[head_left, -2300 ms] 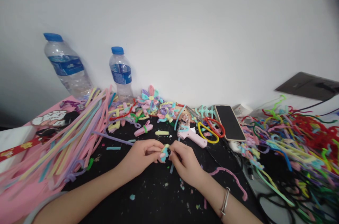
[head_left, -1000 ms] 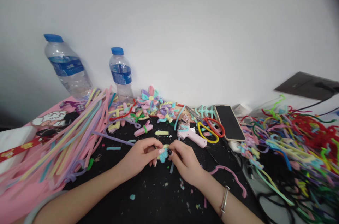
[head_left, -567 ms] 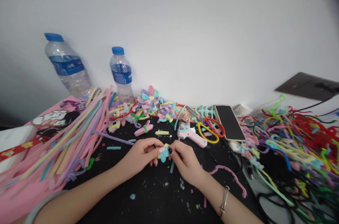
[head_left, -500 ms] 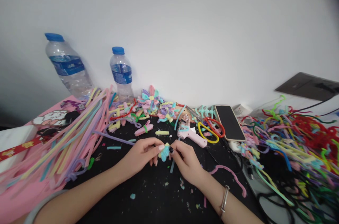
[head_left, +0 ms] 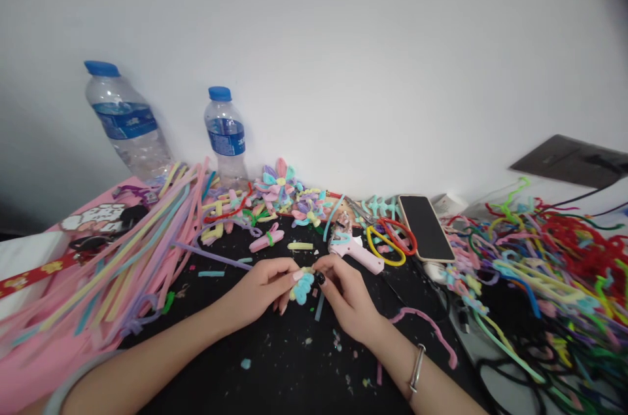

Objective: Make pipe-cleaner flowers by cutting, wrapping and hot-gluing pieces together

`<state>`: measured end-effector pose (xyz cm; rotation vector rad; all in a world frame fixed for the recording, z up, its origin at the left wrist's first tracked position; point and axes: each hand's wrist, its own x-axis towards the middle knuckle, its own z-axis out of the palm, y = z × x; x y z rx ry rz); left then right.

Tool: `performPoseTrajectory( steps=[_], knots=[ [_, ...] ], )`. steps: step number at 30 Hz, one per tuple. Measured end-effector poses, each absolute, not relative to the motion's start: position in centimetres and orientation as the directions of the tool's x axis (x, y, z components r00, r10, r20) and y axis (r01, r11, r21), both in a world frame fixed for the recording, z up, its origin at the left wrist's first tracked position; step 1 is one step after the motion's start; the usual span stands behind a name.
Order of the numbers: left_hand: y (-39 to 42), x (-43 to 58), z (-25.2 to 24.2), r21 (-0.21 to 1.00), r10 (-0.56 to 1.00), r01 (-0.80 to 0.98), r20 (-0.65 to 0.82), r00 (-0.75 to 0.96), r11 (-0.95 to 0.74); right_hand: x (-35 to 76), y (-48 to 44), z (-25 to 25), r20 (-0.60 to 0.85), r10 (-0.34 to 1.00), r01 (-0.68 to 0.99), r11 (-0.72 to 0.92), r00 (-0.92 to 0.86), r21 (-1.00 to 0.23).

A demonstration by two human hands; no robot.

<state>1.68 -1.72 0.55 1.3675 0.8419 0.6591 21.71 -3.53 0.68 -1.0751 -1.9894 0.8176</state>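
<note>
Between my two hands is a small fuzzy pipe-cleaner piece [head_left: 303, 288] with light blue looped petals and some pale yellow. My left hand [head_left: 267, 289] pinches its left side between thumb and fingers. My right hand [head_left: 346, 290] is closed at its upper right, where a pale yellow end runs to the fingertips. The piece hangs just above the black tabletop [head_left: 275, 362]. Just beyond my hands lie a short yellow pipe-cleaner bit [head_left: 300, 246] and a pink glue gun [head_left: 356, 251].
Scissors [head_left: 392, 241] with red and yellow handles lie beside a phone [head_left: 426, 227]. Finished fuzzy flowers [head_left: 279, 180] sit near the wall. Long pipe cleaners [head_left: 132, 251] cover the left; a tangled heap [head_left: 564, 271] fills the right. Two bottles [head_left: 226, 133] [head_left: 125, 117] stand behind.
The pipe-cleaner piece has turned slightly and shifted a little left, showing more of its blue petals. My right fingertips have moved slightly up and away from the petals.
</note>
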Motion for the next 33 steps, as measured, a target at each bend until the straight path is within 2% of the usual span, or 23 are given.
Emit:
performPoseTrajectory(
  steps=[8, 16, 23, 29, 33],
  knots=[
    [-1.5, 1.3, 0.0, 0.974, 0.734, 0.011, -0.178, 0.655, 0.227, 21.4, -3.7, 0.6, 0.353, 0.826, 0.429, 0.538, -0.440, -0.726],
    [-1.5, 1.4, 0.7, 0.959, 0.714, 0.027, -0.227, 0.662, 0.281, 21.5, -3.7, 0.7, 0.384, 0.802, 0.416, 0.575, -0.458, -0.704],
    [-1.4, 1.4, 0.2, 0.928, 0.737, -0.068, -0.244, 0.630, 0.366, 21.5, -3.5, 0.6, 0.345, 0.849, 0.401, 0.500, -0.400, -0.768],
    [-1.3, 1.1, 0.7, 0.967, 0.863, -0.076, -0.182, 0.471, 0.245, 21.6, -3.0, 0.5, 0.290, 0.898, 0.395, 0.411, -0.332, -0.821],
    [-1.3, 0.7, 0.7, 0.994, 0.878, 0.038, -0.109, 0.467, 0.103, 21.8, -2.7, 0.6, 0.235, 0.897, 0.416, 0.389, -0.374, -0.822]
  ],
)
